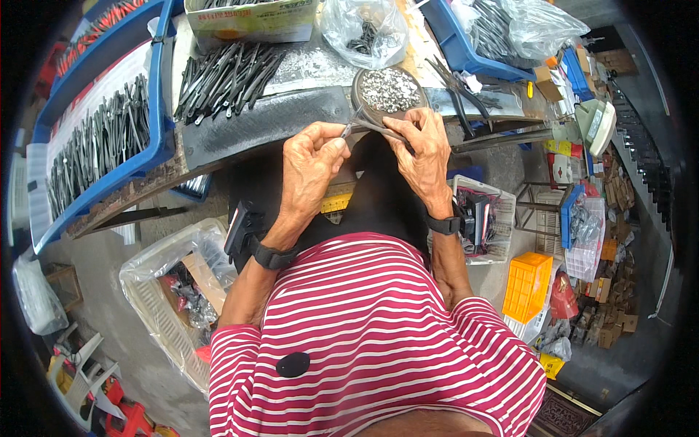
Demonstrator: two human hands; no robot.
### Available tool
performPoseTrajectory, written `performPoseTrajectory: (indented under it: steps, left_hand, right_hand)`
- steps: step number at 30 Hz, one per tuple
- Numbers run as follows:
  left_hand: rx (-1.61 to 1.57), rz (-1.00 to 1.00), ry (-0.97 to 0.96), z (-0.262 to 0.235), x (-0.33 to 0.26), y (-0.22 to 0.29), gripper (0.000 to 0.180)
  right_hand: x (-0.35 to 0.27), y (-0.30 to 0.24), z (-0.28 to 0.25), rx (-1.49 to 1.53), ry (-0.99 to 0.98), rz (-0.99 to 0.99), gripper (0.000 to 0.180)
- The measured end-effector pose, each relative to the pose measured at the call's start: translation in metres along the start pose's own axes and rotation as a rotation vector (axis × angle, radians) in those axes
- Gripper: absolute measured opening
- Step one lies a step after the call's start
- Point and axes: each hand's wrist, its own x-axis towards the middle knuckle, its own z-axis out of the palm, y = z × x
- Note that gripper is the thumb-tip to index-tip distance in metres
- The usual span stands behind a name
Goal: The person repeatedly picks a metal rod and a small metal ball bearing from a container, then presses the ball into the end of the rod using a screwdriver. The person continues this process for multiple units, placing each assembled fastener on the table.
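My left hand (317,162) is closed in a pinch, with a small dark metal tip at its fingertips. Facing it, my right hand (422,154) grips a slender dark metal piece (377,125) that slants up toward the left fingers. Its exact kind is too small to tell. Both hands are raised over my lap at the bench's front edge. Just beyond them stands a round bowl (357,95) of small shiny metal bits. A pile of slender black metal pieces (229,80) lies on the bench to the left.
Pliers-like tools (460,98) lie right of the bowl. A clear bag (364,33) of dark parts stands behind it. A blue tray (155,95) of slender black pieces is at left, another blue tray (466,52) at far right. Crates flank my legs, including a white one (135,273).
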Motion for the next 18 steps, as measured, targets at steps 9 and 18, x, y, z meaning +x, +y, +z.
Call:
performPoseTrajectory:
  steps: [9, 18]
  left_hand:
    - [-0.038, -0.029, -0.037, 0.001, 0.001, -0.004, 0.016]
    - [-0.091, -0.077, -0.052, 0.005, 0.003, -0.003, 0.017]
  right_hand:
    - [0.001, 0.001, 0.003, 0.086, 0.043, -0.013, 0.017]
    - [0.006, -0.013, -0.004, 0.507, 0.085, 0.256, 0.010]
